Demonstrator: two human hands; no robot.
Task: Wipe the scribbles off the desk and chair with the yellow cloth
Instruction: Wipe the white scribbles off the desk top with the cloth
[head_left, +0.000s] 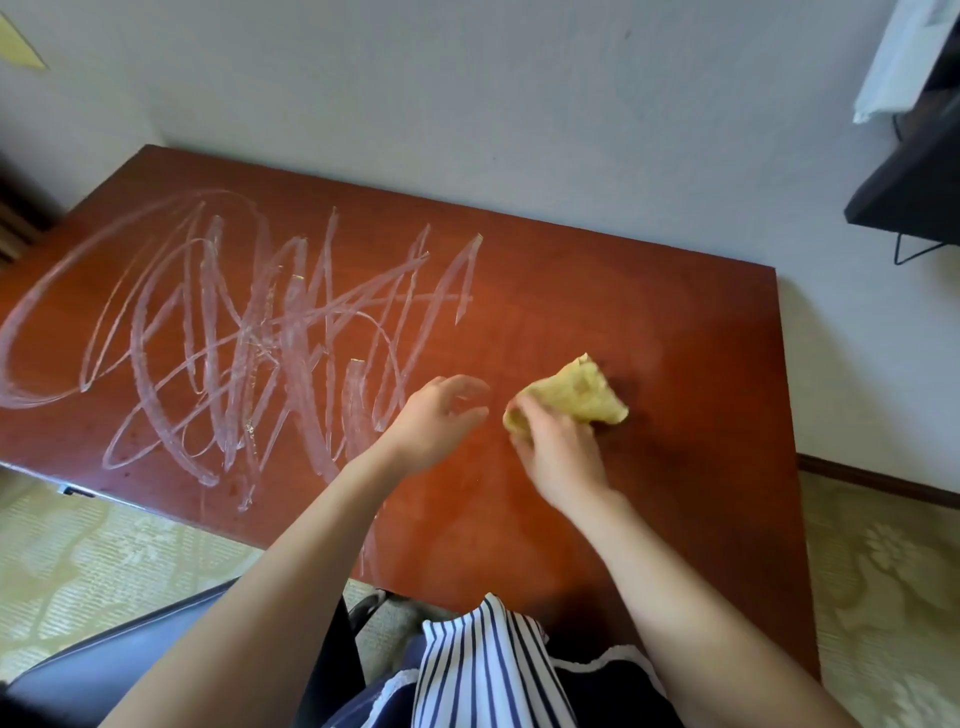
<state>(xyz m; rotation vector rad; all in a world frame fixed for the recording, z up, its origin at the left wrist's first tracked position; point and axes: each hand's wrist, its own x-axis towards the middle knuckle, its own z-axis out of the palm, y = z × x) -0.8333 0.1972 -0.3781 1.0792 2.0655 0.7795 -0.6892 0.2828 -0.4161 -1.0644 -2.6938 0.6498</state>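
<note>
White scribbles (249, 332) cover the left half of the reddish-brown desk (649, 322). The crumpled yellow cloth (582, 392) lies on the desk's right half. My right hand (558, 452) grips its near left end, fingers curled into the fabric. My left hand (441, 421) hovers just left of the cloth, fingers spread and loosely bent, holding nothing, at the right edge of the scribbles. A dark chair seat (130, 660) shows at the lower left, partly hidden by my left arm.
The desk stands against a pale wall. A black stand (909, 176) with a white cloth hangs at the upper right. Patterned pale-green flooring (883, 582) lies right of the desk and below its near-left edge. My striped clothing fills the bottom centre.
</note>
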